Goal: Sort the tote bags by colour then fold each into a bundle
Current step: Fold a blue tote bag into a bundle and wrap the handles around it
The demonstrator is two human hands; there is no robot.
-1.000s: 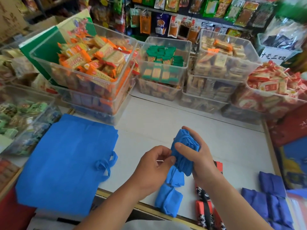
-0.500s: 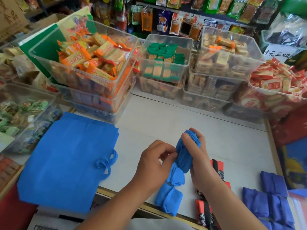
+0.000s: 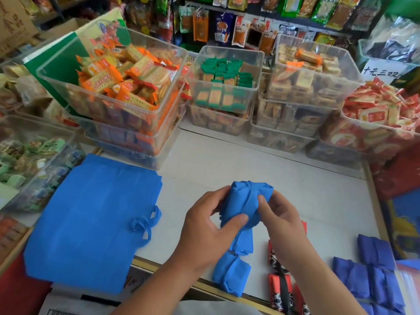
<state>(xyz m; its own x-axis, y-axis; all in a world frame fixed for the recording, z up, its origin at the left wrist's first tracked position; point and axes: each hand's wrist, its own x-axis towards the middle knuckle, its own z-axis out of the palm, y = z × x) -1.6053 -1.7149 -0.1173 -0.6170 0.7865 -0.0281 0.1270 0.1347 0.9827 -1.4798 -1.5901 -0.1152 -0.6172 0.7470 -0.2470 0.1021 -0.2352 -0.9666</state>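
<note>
1. The white counter (image 3: 295,192) is recorded as the work surface. It is bordered on the far side by clear snack bins (image 3: 229,55).
2. A flat light-blue tote bag (image 3: 91,223) is found unfolded at the left, its handles turned toward the middle. It lies nearer the left hand.
3. Dark-blue bundles (image 3: 372,273) are grouped at the right, with red-and-black bundles (image 3: 279,289) just left of them.
4. Two finished light-blue bundles (image 3: 231,273) are laid in a row directly beneath the hands, on the person's side.
5. The held light-blue bundle (image 3: 247,201) is raised above the counter between both hands. Its long axis points away from the person, and a strap is wrapped along it.
6. It is grasped low on its left side by the left hand (image 3: 204,226), thumb pressed on. Its right edge is pinched by the right hand (image 3: 279,221). Set-down is judged to be a short drop back to its colour row.
</note>
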